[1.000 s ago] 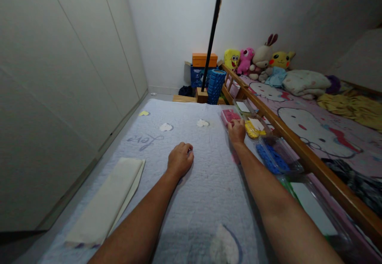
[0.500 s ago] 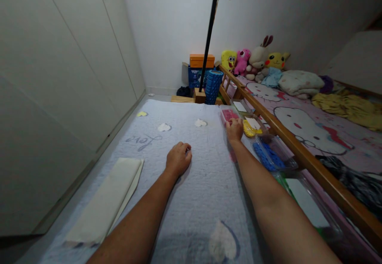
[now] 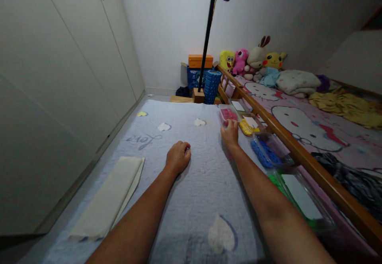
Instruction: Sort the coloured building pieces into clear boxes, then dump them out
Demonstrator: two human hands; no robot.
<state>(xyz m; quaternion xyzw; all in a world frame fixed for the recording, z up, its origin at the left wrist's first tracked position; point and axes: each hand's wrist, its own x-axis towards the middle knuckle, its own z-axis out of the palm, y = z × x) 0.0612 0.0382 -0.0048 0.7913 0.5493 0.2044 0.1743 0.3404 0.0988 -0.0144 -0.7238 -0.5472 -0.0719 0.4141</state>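
Note:
My left hand (image 3: 178, 156) rests on the pale blue cloth (image 3: 199, 184) with its fingers curled in. Whatever it may hold between thumb and fingers is too small to make out. At the near edge of a clear plastic box (image 3: 221, 111) of small pink pieces (image 3: 228, 114) is my right hand (image 3: 230, 133), its fingers bent and closed. Its fingertips overlap the box's near side, and what they hold, if anything, is hidden. Right of that hand stands a box of yellow pieces (image 3: 247, 127).
Boxes of blue pieces (image 3: 265, 152) and green pieces (image 3: 277, 180) line the wooden bed rail (image 3: 286, 144). A folded cream cloth (image 3: 110, 196) lies at left. Beyond the table's far edge stand a black pole (image 3: 207, 37) and a blue foam roller (image 3: 212, 87).
My right hand has drawn back slightly toward me and to the left, from over the pink pieces to the box's near edge. My left hand has stayed nearly still.

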